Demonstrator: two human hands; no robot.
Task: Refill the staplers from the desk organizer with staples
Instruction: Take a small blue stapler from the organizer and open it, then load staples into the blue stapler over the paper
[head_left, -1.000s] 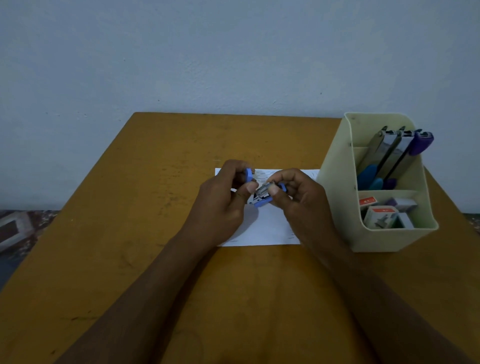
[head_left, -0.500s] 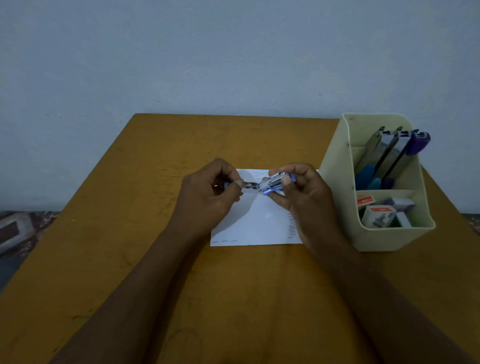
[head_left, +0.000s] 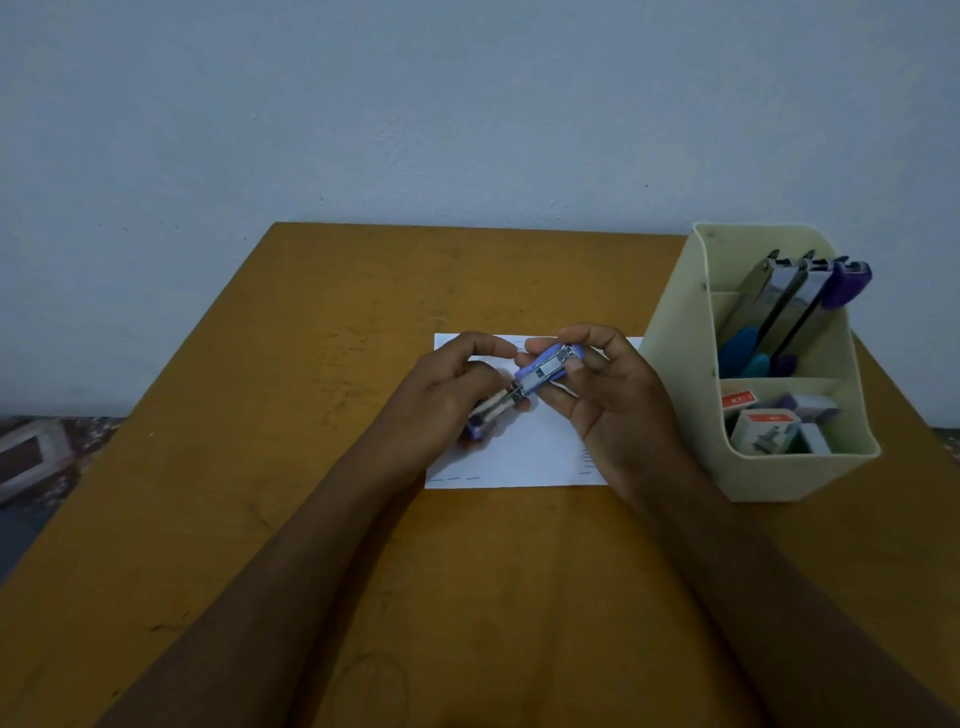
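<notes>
Head view: my left grip (head_left: 441, 397) and right grip (head_left: 615, 402) each clasp an end of the opened blue-and-metal stapler (head_left: 545, 369), long axis near-left to far-right, above white paper (head_left: 519, 460) on the table (head_left: 311, 338).

— Where's the blue stapler (head_left: 545, 366)?

— Hinged open, lying from 8 o'clock to 2 o'clock. The left hand (head_left: 447, 395) grips its lower end, and the right hand (head_left: 613, 400) pinches the upper blue-and-metal arm.

— And the desk organizer (head_left: 680, 364)?

— Cream plastic, upright, at 3 o'clock from it. Its far compartment, at 12 o'clock, holds several staplers (head_left: 795, 301) on end, leaning toward 1 o'clock, with teal, blue and purple parts. The near compartment, at 6 o'clock, holds small staple boxes (head_left: 769, 423), white with red labels.
</notes>
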